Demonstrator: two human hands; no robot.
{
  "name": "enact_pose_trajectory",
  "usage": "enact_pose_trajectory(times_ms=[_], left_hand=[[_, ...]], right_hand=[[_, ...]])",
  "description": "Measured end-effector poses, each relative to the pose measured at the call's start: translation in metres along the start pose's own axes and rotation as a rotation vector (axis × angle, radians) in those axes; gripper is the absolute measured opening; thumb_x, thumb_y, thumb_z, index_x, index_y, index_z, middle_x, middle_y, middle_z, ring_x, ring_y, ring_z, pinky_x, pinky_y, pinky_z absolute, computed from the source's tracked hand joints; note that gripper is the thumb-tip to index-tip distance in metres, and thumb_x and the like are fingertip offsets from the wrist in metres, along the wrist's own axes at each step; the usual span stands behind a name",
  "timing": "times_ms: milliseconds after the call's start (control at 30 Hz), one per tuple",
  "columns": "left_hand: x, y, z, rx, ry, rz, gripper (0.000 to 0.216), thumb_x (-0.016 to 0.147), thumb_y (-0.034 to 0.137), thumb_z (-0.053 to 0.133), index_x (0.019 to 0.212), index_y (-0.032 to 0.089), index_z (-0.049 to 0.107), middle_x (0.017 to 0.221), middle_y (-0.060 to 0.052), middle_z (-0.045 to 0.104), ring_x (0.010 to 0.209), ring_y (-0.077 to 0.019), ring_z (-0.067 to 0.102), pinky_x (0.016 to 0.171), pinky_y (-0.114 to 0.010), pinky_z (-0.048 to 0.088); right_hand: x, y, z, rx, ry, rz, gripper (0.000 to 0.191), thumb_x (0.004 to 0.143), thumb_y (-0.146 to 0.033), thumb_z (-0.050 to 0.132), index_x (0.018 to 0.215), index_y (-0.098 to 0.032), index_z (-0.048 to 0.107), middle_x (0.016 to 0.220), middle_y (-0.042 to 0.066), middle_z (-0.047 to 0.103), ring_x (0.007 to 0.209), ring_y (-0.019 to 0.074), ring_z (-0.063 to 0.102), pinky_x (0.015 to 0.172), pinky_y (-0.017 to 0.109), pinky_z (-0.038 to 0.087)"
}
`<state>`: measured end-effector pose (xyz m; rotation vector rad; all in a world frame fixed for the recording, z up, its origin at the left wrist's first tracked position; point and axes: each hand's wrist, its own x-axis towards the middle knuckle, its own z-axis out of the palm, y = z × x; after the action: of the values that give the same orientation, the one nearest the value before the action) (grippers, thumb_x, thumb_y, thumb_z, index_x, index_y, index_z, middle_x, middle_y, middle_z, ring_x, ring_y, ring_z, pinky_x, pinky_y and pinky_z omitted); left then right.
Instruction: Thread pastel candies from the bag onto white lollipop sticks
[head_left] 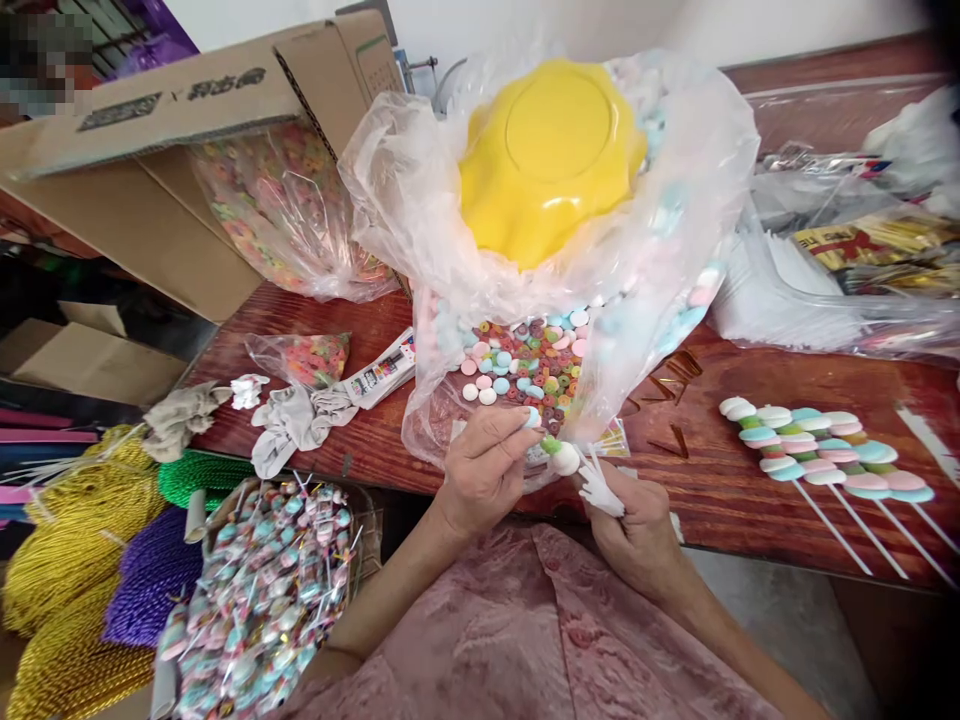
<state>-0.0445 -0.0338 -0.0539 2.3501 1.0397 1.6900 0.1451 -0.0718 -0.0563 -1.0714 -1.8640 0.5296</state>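
Note:
My left hand (486, 462) is closed in a pinch on a small pale blue candy (532, 417). Bunched in the fist of my right hand (634, 520) are several white lollipop sticks (598, 488). A round white candy (565, 459) and a green ring candy (551, 443) sit at the end of one stick, just right of my left fingertips. Beyond both hands, an open clear plastic bag (427, 410) holds loose pastel discs (499, 368) and colourful ring candies (547, 400). An upturned yellow bowl (555, 150) rests in its upper part.
Finished-looking candy skewers (832, 450) lie at the right of the red-brown table (720, 500). A cardboard box (187, 230) with bagged rings stands at the left. Wrapped candy sticks (277, 600) fill a container below, beside coiled yellow cords (75, 560). Bagged supplies (840, 270) sit back right.

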Motion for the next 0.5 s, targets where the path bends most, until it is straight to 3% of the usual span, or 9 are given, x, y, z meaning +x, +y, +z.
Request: enact_pose_trajectory(times_ms=[133,267,400,500], left_hand=[[0.003,0.004,-0.002,0.061,-0.061,0.125,0.023,0.088,0.003,0.06,0.107,0.015,0.068,0.109,-0.013,0.074,0.109,-0.0237,0.069,0.087,-0.04,0.062],[0.001,0.01,0.005,0.02,-0.085,0.148,0.025,0.091,0.008,0.055,0.112,0.016,0.065,0.107,-0.014,0.074,0.107,-0.0241,0.069,0.086,-0.042,0.062],[-0.008,0.019,0.018,-0.089,-0.124,0.174,0.036,0.09,0.008,0.051,0.124,0.012,0.062,0.111,-0.018,0.074,0.108,-0.0256,0.07,0.09,-0.043,0.061],[-0.012,0.019,0.021,-0.23,-0.123,0.05,0.04,0.09,0.01,0.053,0.129,0.015,0.061,0.118,-0.018,0.073,0.111,-0.0246,0.071,0.094,-0.04,0.061]], right_hand=[[-0.001,-0.002,0.005,0.077,-0.018,0.029,0.025,0.085,-0.001,0.043,0.076,-0.02,0.057,0.069,-0.003,0.065,0.051,0.0091,0.054,0.047,0.02,0.038],[-0.011,0.004,0.01,0.114,-0.02,0.067,0.024,0.087,-0.004,0.047,0.09,-0.019,0.066,0.063,-0.004,0.059,0.048,0.0102,0.049,0.048,0.021,0.039],[-0.019,0.016,0.011,0.093,0.06,0.175,0.017,0.091,-0.013,0.053,0.086,-0.02,0.067,0.065,-0.002,0.062,0.053,0.013,0.054,0.054,0.024,0.045],[-0.021,0.022,0.005,0.063,0.073,0.207,0.016,0.092,-0.018,0.055,0.08,-0.02,0.066,0.061,-0.002,0.058,0.051,0.0129,0.051,0.051,0.024,0.044]])
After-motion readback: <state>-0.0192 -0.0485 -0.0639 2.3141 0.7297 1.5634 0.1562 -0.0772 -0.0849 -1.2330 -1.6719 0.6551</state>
